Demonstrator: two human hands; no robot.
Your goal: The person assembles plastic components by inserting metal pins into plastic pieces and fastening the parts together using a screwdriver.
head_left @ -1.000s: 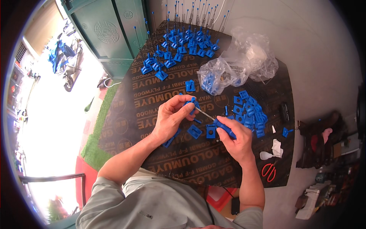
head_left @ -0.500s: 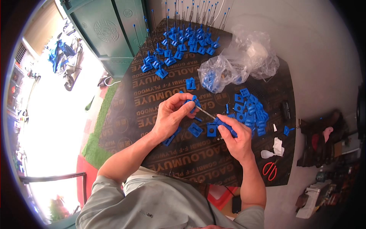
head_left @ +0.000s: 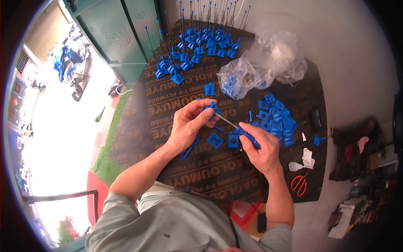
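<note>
My left hand (head_left: 187,124) pinches a small blue plastic part (head_left: 213,108) between thumb and fingers, above the dark plywood table (head_left: 201,176). My right hand (head_left: 262,148) is closed round the blue handle of a screwdriver (head_left: 227,120). Its thin metal shaft slants up and left, and the tip meets the part in my left hand; the exact contact is hidden by my fingers. Under and between my hands lie a blue plate with a slot (head_left: 215,140) and a blue plate with a round hole (head_left: 233,140).
A heap of blue plates (head_left: 277,119) lies right of my hands. Farther back stand several blue bases with springs and thin rods (head_left: 197,42). A clear plastic bag (head_left: 239,80) holds blue parts. Red-handled scissors (head_left: 299,185), a white spoon-shaped piece (head_left: 295,166) and a black marker (head_left: 316,117) lie along the right edge.
Both hands keep their grips, the screwdriver still meeting the blue part. The view has shifted slightly; otherwise little differs.
</note>
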